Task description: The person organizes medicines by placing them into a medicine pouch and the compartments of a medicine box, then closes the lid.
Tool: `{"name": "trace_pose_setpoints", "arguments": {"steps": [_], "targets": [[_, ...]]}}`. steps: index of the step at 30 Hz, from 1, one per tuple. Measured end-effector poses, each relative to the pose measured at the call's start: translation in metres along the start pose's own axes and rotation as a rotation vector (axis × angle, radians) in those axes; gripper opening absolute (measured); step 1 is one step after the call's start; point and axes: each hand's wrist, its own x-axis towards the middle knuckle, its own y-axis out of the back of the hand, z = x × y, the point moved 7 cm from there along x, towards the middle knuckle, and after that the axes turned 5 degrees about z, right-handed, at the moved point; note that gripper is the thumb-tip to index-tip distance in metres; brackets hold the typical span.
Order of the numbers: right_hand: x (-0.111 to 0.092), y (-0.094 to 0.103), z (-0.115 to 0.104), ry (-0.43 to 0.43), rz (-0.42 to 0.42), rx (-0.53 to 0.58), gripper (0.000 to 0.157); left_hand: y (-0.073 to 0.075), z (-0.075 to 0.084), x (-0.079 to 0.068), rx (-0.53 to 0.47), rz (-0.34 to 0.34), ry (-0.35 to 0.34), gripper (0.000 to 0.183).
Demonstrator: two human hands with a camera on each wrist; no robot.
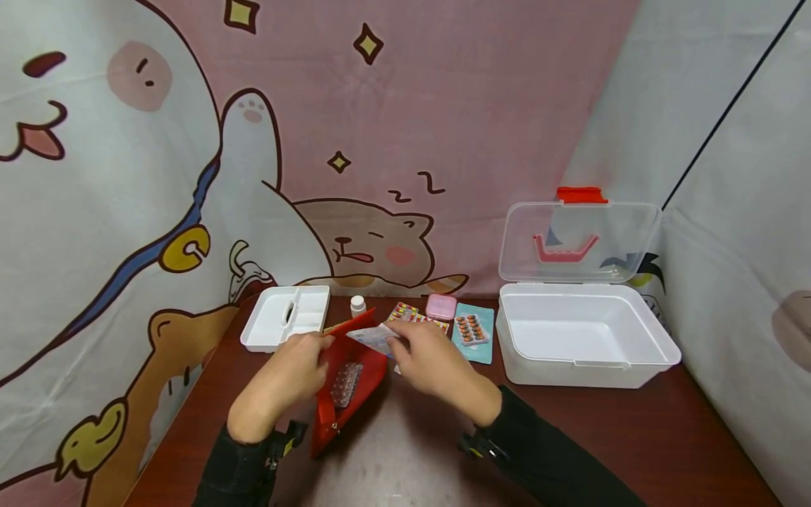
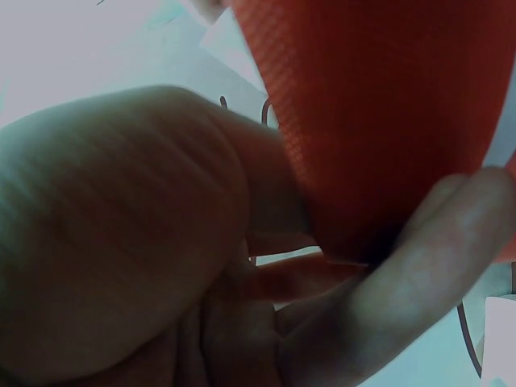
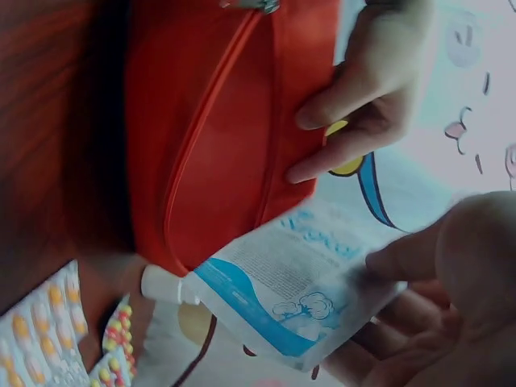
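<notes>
My left hand [image 1: 291, 370] grips the edge of a red zippered pouch [image 1: 321, 415], its mouth open toward the head camera. Inside the pouch lies a clear blister pack [image 1: 347, 385]. In the left wrist view, fingers curl round the red fabric [image 2: 387, 121]. A flat white and blue packet [image 3: 278, 274], printed with a cotton plant, is pinched between the thumb and fingers of my right hand [image 1: 434, 355]. Held at the pouch's far end, the packet overlaps the pouch rim in the right wrist view.
Behind the pouch are a white bottle [image 1: 357, 305], colourful blister packs [image 1: 405, 311] and a pink case [image 1: 441, 306]. An orange-capsule blister pack [image 1: 472, 329] lies on a light-blue packet [image 1: 483, 317]. A white divided tray [image 1: 256, 334] sits left; a white box [image 1: 589, 373] with its clear lid raised stands right.
</notes>
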Motion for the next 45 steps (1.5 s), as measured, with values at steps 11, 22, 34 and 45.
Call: {"name": "trace_pose_setpoints", "arguments": {"steps": [11,22,34,45], "targets": [[0.002,-0.037,-0.026,0.511,-0.123,-0.301,0.025,-0.001,0.001,0.001,-0.031,-0.003,0.017,0.039],[-0.003,-0.060,-0.043,0.726,-0.160,-0.496,0.022,-0.001,0.005,0.000,-0.011,0.027,-0.030,0.037],[0.000,-0.091,-0.040,0.758,-0.253,-0.464,0.026,0.001,0.005,-0.001,-0.002,0.041,-0.052,0.027],[0.005,-0.104,-0.029,0.748,-0.245,-0.447,0.023,0.000,0.006,-0.001,0.016,0.062,-0.074,0.032]]}}
